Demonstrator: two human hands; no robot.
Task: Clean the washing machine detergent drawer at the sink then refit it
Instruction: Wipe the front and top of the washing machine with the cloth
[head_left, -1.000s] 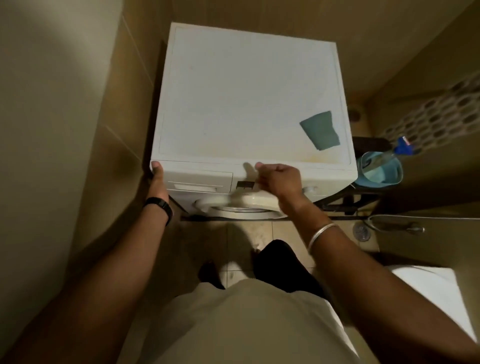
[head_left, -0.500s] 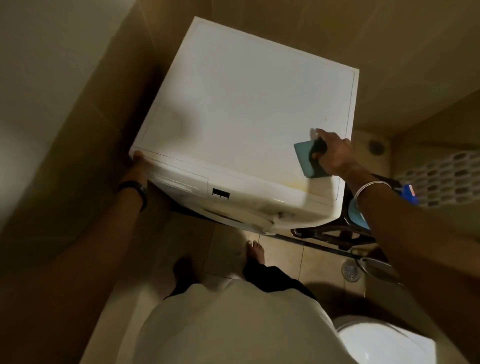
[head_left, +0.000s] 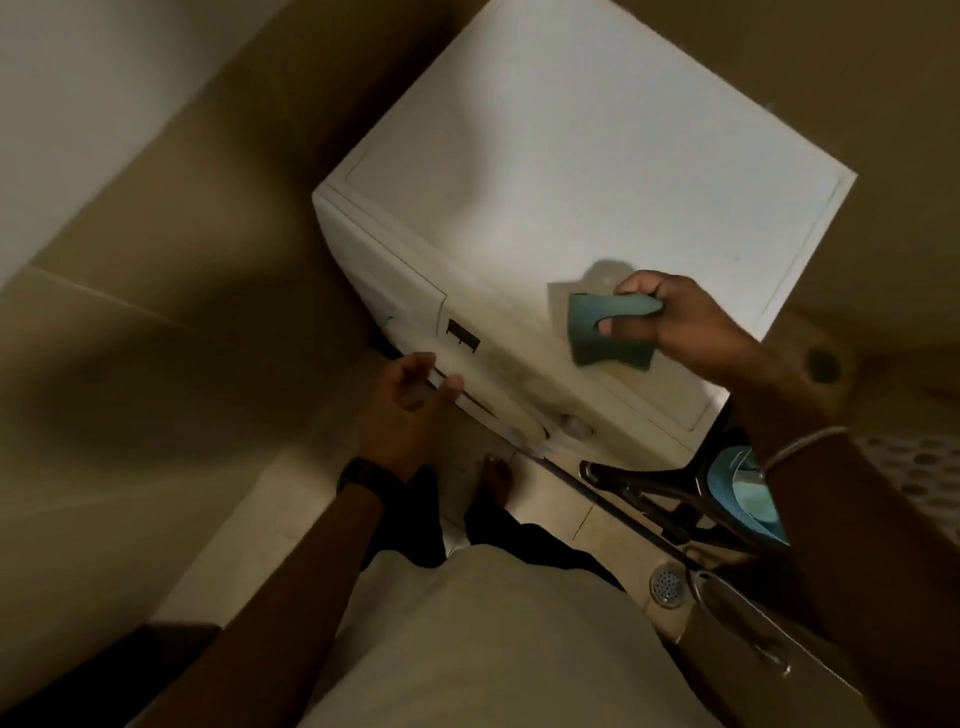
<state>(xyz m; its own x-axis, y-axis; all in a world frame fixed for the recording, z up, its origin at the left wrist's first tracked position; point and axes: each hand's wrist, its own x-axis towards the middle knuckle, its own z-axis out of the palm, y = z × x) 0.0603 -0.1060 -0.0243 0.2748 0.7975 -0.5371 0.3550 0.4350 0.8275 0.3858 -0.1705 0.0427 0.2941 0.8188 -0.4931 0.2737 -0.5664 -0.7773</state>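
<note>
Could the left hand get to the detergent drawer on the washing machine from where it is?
Probably yes. The left hand is open and holds nothing, right by the front panel, and nothing lies between it and the detergent drawer.

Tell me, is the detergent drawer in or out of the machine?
In. The detergent drawer front sits flush with the washing machine panel.

Floor drain (head_left: 666, 585) in tiled floor; blue bucket (head_left: 748, 491) near dark stand (head_left: 654, 491).
</note>
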